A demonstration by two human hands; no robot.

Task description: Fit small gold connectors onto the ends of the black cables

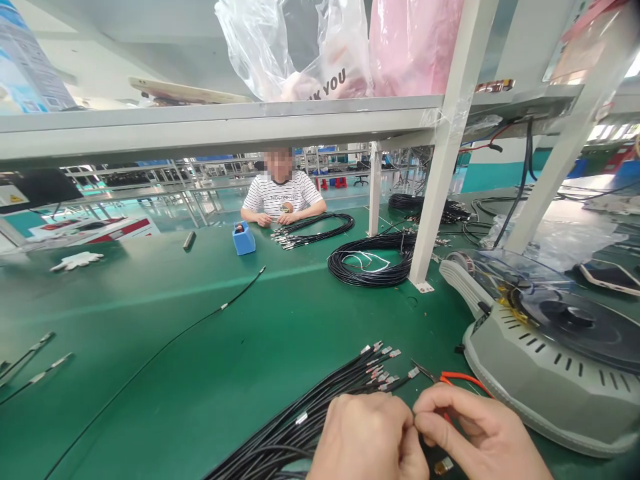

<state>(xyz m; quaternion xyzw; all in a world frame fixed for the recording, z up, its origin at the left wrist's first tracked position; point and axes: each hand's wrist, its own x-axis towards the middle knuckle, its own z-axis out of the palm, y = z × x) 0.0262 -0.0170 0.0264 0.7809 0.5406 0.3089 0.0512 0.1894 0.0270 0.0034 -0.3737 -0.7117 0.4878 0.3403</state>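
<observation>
Both my hands meet at the bottom edge of the green table [210, 373]. My left hand [367, 440] is curled, its fingertips pinched against those of my right hand [475, 437], which is also closed. What they pinch is too small to make out. A bundle of black cables [320, 403] with metal end pieces fans out just left of and under my left hand. Small cutters with orange handles [450, 379] lie right behind my right hand.
A grey tape dispenser machine [545, 353] stands at the right. A single black cable [200, 320] crosses the table. Coiled black cables [373, 260] lie by a white post [443, 173]. Across the table a person in a striped shirt [281, 197] works beside a blue box [243, 238].
</observation>
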